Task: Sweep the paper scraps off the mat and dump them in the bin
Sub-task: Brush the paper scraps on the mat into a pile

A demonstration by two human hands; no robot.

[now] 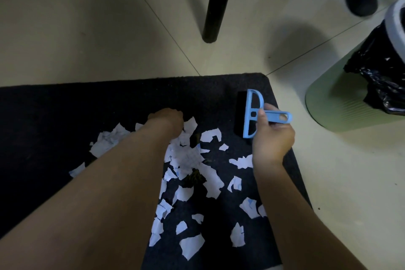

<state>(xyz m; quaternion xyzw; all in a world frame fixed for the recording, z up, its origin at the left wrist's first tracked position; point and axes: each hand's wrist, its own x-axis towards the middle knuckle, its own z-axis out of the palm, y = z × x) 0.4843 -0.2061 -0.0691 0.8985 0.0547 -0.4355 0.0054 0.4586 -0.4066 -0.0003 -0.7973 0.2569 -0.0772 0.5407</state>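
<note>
The scraps [192, 173] lie scattered across the right half of the dark mat [65, 116], thickest in a heap near its middle and thinning toward the near edge; none has reached the bin [341, 98], which stands on the floor [87, 17] just beyond the mat's right corner. The right hand [272, 138] curls round the handle of the blue brush [252, 114], whose dark bristle edge sits on the mat near that corner, apart from the closest scraps. The left hand [167, 118] is down at the far side of the heap with its fingers bent under, but whether it pinches paper or merely presses on the pile I cannot tell, since the knuckles hide the fingertips. The main risk, as I judge it, is a fast stroke flicking the light paper onto the floor rather than gathering it. No dustpan is in view, so lifting a loose handful to the bin may shed pieces on the way. The pile may also hold small bits against the bristles, and the left forearm lies over scraps a stroke could miss.
</note>
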